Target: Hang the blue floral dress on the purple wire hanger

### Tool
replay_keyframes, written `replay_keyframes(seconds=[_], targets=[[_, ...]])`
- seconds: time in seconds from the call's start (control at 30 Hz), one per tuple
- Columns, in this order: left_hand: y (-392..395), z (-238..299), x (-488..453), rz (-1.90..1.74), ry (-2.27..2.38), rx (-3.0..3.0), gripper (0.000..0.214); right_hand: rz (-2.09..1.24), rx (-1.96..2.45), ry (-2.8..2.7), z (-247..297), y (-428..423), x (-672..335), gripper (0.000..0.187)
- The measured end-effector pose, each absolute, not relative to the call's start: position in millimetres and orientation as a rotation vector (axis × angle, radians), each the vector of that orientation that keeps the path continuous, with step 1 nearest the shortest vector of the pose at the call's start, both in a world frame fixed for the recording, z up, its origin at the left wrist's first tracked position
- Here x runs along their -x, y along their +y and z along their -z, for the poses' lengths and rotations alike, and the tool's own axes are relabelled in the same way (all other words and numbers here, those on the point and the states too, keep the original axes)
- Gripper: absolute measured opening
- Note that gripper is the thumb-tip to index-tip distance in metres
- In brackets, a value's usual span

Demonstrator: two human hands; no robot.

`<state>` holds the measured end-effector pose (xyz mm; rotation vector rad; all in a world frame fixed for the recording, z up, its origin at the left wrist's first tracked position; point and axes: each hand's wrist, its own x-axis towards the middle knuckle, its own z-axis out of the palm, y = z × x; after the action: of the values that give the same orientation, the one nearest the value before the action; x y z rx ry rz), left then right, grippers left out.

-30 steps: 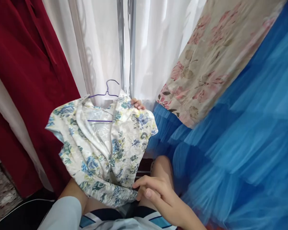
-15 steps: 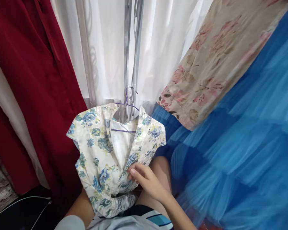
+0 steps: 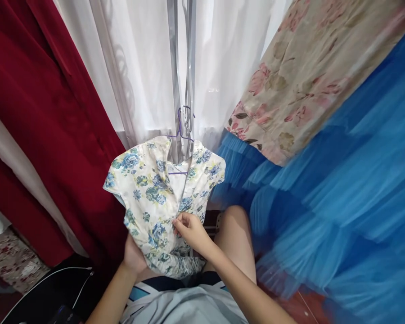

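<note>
A white sleeveless-looking floral garment [image 3: 145, 180] with blue roses and a V neckline hangs on a thin purple hanger [image 3: 179, 130]. Its lower part is bunched over my lap. My right hand [image 3: 191, 227] pinches the front of the garment just below the point of the neckline, thumb and forefinger together. At the garment's left side, my left hand [image 3: 134, 255] reaches under the cloth and touches it from behind; its fingers are hidden there.
Dark red cloth [image 3: 64, 135] hangs at left, and a white curtain [image 3: 141, 67] behind. To the right hang a beige floral cloth [image 3: 290, 85] and a blue ruffled tulle skirt [image 3: 324, 202]. A black round surface with a white cable [image 3: 83, 288] lies lower left.
The garment appears higher and flatter. My right hand has shifted slightly left and up, closing into a pinch on its front. More of my left hand shows beside the cloth.
</note>
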<state>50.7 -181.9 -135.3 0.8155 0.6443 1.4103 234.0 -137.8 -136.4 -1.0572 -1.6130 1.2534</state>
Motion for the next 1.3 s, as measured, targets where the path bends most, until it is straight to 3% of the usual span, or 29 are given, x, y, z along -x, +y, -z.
replay_keyframes(seconds=[0.07,0.23,0.47,0.63,0.73,0.83,1.3], targets=[[-184,138,-39,-1.436,0.686,-0.724,0.075,-1.196,1.072,-1.583,133,-140,-237,0.025],[-173,143,-37,-1.524,0.977,-0.780,0.068,-1.209,1.082,-1.528,130,-146,-274,0.025],[-137,187,-41,-1.811,1.355,-1.051,0.037,-1.301,1.083,-1.578,111,-153,-308,0.028],[-153,175,-50,-2.187,1.612,-1.313,0.045,-1.372,1.067,-1.567,110,-162,-294,0.027],[-175,162,-79,-1.828,1.437,-1.817,0.027,-1.403,1.045,-1.531,116,-166,-282,0.027],[-186,161,-111,-1.476,1.298,-1.888,0.022,-1.412,1.039,-1.481,120,-169,-273,0.023],[-180,161,-131,-1.516,1.308,-1.736,0.005,-1.440,1.007,-1.427,112,-165,-271,0.019]])
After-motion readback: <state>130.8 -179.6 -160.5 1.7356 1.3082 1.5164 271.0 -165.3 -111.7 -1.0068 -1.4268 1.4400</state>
